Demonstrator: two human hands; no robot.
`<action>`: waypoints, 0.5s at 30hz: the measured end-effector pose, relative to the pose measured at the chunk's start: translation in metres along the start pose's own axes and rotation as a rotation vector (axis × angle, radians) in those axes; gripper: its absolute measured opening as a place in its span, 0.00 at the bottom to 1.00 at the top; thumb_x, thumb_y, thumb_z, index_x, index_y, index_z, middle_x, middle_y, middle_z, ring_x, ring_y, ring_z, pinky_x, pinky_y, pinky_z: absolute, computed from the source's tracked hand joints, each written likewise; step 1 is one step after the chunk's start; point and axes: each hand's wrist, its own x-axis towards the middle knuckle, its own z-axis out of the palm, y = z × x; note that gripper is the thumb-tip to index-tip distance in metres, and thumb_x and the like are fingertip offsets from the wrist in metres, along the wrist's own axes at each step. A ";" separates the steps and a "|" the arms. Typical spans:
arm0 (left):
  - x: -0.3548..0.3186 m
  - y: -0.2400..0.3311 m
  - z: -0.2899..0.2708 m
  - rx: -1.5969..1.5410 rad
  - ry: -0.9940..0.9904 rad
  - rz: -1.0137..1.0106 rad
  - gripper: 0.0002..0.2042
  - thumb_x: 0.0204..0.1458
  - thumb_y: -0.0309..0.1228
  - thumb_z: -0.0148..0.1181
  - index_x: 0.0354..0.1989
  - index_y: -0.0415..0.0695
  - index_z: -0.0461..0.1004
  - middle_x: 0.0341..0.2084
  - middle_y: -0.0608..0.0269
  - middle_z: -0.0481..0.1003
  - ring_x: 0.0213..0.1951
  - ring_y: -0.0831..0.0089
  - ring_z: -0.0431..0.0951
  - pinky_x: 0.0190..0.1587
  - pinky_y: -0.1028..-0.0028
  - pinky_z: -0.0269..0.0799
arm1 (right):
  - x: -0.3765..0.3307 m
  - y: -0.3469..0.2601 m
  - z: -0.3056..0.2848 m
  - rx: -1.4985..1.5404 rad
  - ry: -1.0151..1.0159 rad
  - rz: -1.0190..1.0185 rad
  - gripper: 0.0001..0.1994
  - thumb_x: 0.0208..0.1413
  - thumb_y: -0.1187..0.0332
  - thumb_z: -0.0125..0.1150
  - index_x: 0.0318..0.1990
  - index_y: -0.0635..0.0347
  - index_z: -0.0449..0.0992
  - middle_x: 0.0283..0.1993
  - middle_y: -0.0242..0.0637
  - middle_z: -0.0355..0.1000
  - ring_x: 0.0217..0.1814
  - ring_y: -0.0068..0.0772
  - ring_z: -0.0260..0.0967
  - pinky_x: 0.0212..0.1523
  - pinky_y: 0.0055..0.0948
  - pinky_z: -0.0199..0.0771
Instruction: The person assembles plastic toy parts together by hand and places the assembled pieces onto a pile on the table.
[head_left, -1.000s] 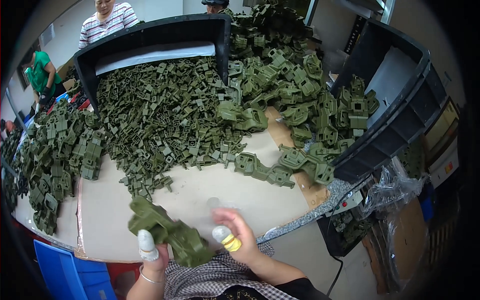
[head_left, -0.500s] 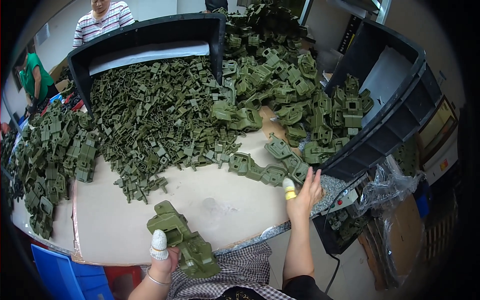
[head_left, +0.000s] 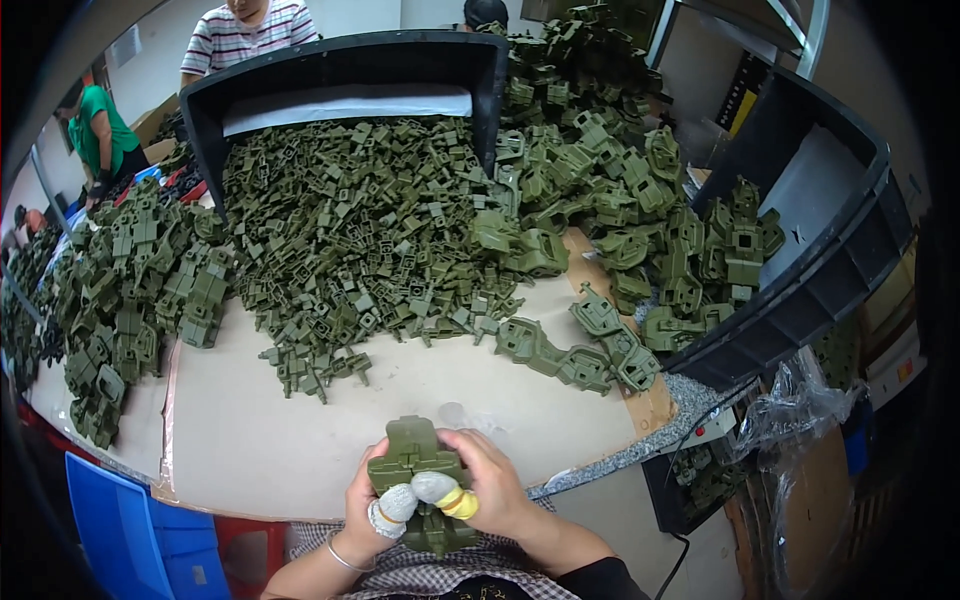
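An olive-green moulded plastic part is held between both of my hands, just over the table's near edge. My left hand grips its left side, the white-wrapped thumb pressing on top. From the right, my right hand closes round the same part, its thumb wrapped in white and yellow. The two thumbs meet over the middle of the part, and the fingers beneath are largely hidden. Beyond my hands a heap of small green plastic pieces spreads over the table, a few lying loose at its near end.
Larger green parts are piled at the back right, with two nearer ones. A black bin stands tilted at right; another backs the heap. More parts lie left. A blue crate sits below. Co-workers stand beyond.
My right hand has left the parts at the right and come to the held part. My left hand has moved right; the part is now turned more upright. The whole view has shifted slightly.
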 end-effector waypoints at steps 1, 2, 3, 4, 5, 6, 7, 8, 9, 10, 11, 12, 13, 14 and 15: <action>-0.003 -0.001 -0.001 -0.040 0.010 0.001 0.28 0.45 0.25 0.61 0.56 0.36 0.57 0.48 0.56 0.65 0.48 0.68 0.69 0.52 0.71 0.63 | 0.001 -0.003 -0.006 0.016 -0.045 0.015 0.25 0.40 0.66 0.66 0.46 0.66 0.67 0.37 0.43 0.69 0.39 0.41 0.68 0.39 0.32 0.67; -0.005 -0.001 -0.002 -0.090 0.035 -0.009 0.29 0.45 0.25 0.61 0.56 0.35 0.58 0.46 0.56 0.66 0.47 0.68 0.69 0.51 0.71 0.64 | 0.002 -0.006 -0.010 0.030 -0.091 0.030 0.24 0.39 0.65 0.67 0.45 0.66 0.68 0.36 0.42 0.69 0.37 0.40 0.68 0.38 0.31 0.67; -0.007 -0.001 -0.002 -0.094 0.047 -0.007 0.29 0.45 0.25 0.61 0.56 0.35 0.58 0.46 0.56 0.66 0.47 0.68 0.69 0.51 0.71 0.64 | 0.004 -0.008 -0.014 0.031 -0.103 0.028 0.24 0.39 0.65 0.67 0.45 0.66 0.68 0.36 0.42 0.69 0.37 0.40 0.68 0.38 0.31 0.67; -0.007 0.000 -0.003 -0.059 0.026 0.001 0.28 0.45 0.25 0.61 0.56 0.34 0.58 0.46 0.56 0.66 0.47 0.68 0.69 0.50 0.71 0.64 | 0.005 -0.010 -0.017 -0.003 -0.119 -0.005 0.24 0.38 0.64 0.67 0.44 0.66 0.68 0.35 0.42 0.69 0.36 0.39 0.67 0.37 0.30 0.67; -0.008 0.001 -0.004 -0.024 0.005 0.009 0.28 0.45 0.25 0.61 0.55 0.34 0.59 0.46 0.55 0.66 0.47 0.68 0.70 0.50 0.72 0.65 | 0.006 -0.012 -0.018 -0.037 -0.135 -0.039 0.25 0.38 0.63 0.68 0.44 0.66 0.69 0.34 0.41 0.69 0.35 0.38 0.66 0.36 0.29 0.67; -0.010 0.000 -0.005 -0.011 0.012 0.042 0.28 0.45 0.25 0.61 0.55 0.34 0.59 0.45 0.55 0.66 0.47 0.68 0.70 0.49 0.72 0.65 | 0.006 -0.014 -0.017 -0.038 -0.117 -0.052 0.25 0.38 0.62 0.68 0.43 0.66 0.69 0.32 0.40 0.69 0.34 0.36 0.65 0.36 0.29 0.67; -0.012 0.000 -0.007 -0.013 0.022 0.047 0.28 0.45 0.25 0.61 0.55 0.34 0.59 0.45 0.55 0.66 0.47 0.68 0.70 0.49 0.72 0.65 | 0.007 -0.014 -0.017 -0.036 -0.127 -0.058 0.25 0.38 0.62 0.68 0.43 0.66 0.69 0.32 0.40 0.69 0.34 0.36 0.65 0.36 0.29 0.67; -0.013 0.001 -0.008 -0.007 0.018 0.049 0.28 0.45 0.25 0.62 0.55 0.34 0.59 0.45 0.55 0.66 0.47 0.68 0.70 0.49 0.72 0.65 | 0.008 -0.014 -0.018 -0.048 -0.167 -0.055 0.25 0.38 0.62 0.68 0.43 0.66 0.69 0.33 0.40 0.69 0.34 0.36 0.65 0.36 0.29 0.67; -0.015 0.001 -0.010 -0.005 0.009 0.048 0.28 0.44 0.25 0.62 0.55 0.34 0.59 0.46 0.55 0.66 0.47 0.68 0.70 0.49 0.72 0.65 | 0.009 -0.014 -0.018 -0.062 -0.205 -0.048 0.25 0.38 0.62 0.68 0.43 0.66 0.69 0.33 0.40 0.69 0.35 0.36 0.65 0.36 0.30 0.67; -0.015 0.001 -0.011 -0.006 0.019 0.049 0.28 0.44 0.25 0.62 0.55 0.34 0.59 0.46 0.55 0.66 0.47 0.68 0.70 0.49 0.72 0.65 | 0.010 -0.014 -0.017 -0.060 -0.214 -0.050 0.25 0.38 0.62 0.68 0.43 0.66 0.69 0.33 0.40 0.69 0.35 0.36 0.65 0.36 0.30 0.67; -0.015 0.003 -0.011 0.044 0.037 0.096 0.26 0.46 0.27 0.61 0.54 0.35 0.60 0.45 0.55 0.67 0.47 0.69 0.70 0.49 0.72 0.65 | 0.012 -0.013 -0.015 -0.051 -0.260 -0.013 0.26 0.38 0.61 0.67 0.44 0.67 0.68 0.36 0.42 0.68 0.37 0.39 0.65 0.38 0.31 0.68; -0.017 0.005 -0.011 0.096 0.055 0.140 0.25 0.47 0.28 0.60 0.53 0.35 0.61 0.44 0.55 0.67 0.47 0.70 0.69 0.49 0.72 0.65 | 0.013 -0.013 -0.014 -0.041 -0.305 0.026 0.27 0.39 0.61 0.67 0.46 0.67 0.66 0.39 0.44 0.67 0.39 0.42 0.65 0.39 0.32 0.68; -0.019 0.007 -0.013 0.151 0.075 0.184 0.23 0.48 0.29 0.59 0.52 0.36 0.62 0.44 0.55 0.68 0.47 0.70 0.69 0.49 0.73 0.66 | 0.014 -0.011 -0.017 -0.122 -0.217 -0.038 0.27 0.38 0.62 0.67 0.45 0.67 0.67 0.38 0.44 0.67 0.39 0.42 0.66 0.39 0.32 0.69; -0.016 -0.006 -0.036 -0.683 0.223 -0.163 0.20 0.53 0.41 0.52 0.47 0.39 0.66 0.38 0.57 0.70 0.41 0.72 0.72 0.43 0.74 0.70 | 0.015 -0.006 -0.022 -0.201 -0.129 -0.103 0.26 0.37 0.63 0.68 0.44 0.66 0.67 0.38 0.44 0.67 0.38 0.41 0.66 0.39 0.31 0.69; -0.007 0.026 -0.041 -0.182 0.494 -0.170 0.23 0.54 0.51 0.45 0.44 0.41 0.67 0.34 0.60 0.72 0.33 0.72 0.73 0.35 0.73 0.72 | 0.014 0.008 -0.038 -0.147 0.209 0.179 0.26 0.35 0.65 0.70 0.43 0.66 0.67 0.37 0.44 0.66 0.38 0.41 0.66 0.38 0.31 0.69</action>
